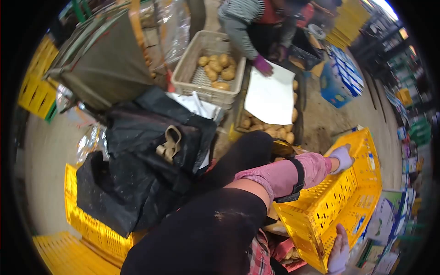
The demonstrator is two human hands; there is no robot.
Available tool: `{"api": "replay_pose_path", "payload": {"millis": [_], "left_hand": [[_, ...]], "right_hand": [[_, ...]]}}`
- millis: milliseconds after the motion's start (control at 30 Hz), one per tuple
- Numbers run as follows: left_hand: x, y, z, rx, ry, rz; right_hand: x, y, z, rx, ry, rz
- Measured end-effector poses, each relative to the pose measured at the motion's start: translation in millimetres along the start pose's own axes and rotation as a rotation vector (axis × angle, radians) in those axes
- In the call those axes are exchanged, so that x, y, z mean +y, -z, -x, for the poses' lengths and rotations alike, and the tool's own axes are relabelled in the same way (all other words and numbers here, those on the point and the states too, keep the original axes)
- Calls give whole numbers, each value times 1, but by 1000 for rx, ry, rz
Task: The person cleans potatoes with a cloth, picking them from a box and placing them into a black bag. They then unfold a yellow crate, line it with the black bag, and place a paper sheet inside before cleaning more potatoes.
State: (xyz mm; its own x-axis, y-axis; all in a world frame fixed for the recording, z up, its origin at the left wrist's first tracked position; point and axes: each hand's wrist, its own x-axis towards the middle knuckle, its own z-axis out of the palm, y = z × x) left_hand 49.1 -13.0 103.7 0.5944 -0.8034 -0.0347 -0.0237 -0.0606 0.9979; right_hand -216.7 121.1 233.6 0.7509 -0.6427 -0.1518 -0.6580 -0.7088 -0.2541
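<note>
A yellow plastic crate [321, 201] with slotted walls is tilted at the right, between my two hands. My left hand [343, 159], in a pale lilac glove with bare fingertips, reaches across under a pink sleeve and grips the crate's far end. Gripping the near end is my right hand [339, 251], in a similar glove, with its fingers against the wall. Below the crate, partly hidden, lie some potatoes [291, 255] in a reddish container or bag.
A co-worker's purple-gloved hand [263, 66] rests on a white sheet [270, 96] over a dark crate of potatoes [275, 132]. Beside it stands a beige crate [206, 94] holding potatoes. Black sheeting [133, 160] covers the left, above yellow crates [98, 238]. A blue box [337, 82] stands upper right.
</note>
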Motion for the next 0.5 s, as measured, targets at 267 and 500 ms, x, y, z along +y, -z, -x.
{"api": "replay_pose_path", "payload": {"millis": [267,500], "left_hand": [[-172,291,54,259,160,106],[-300,313,90,439,885,369]], "right_hand": [[-30,33,-31,259,42,-189],[-152,46,-200,106,442,-114]]}}
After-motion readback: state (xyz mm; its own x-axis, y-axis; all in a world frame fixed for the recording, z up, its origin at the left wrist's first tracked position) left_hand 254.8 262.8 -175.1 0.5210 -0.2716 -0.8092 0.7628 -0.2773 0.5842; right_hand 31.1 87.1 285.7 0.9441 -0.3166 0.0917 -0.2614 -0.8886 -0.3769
